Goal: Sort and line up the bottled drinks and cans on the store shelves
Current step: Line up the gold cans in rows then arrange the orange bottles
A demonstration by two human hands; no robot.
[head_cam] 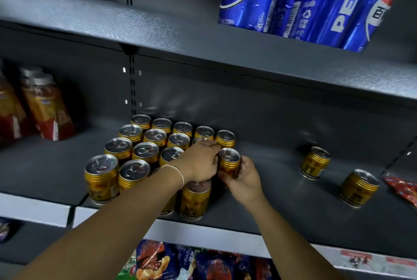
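I am gripping short gold metal can [229,162] in right hand [244,177], fingers wrapped round it, beside gold can block [140,151], mid dark grey metal shelf [282,189]. Bent-fingered left hand [199,163] is lying atop block; hold unclear. Risk: sideways shove toppling front-edge cans [195,198].

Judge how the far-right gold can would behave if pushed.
The far-right can looks sealed, so probably full and heavy for its size. Upright on the smooth shelf, it should slide; a high push might tip it.
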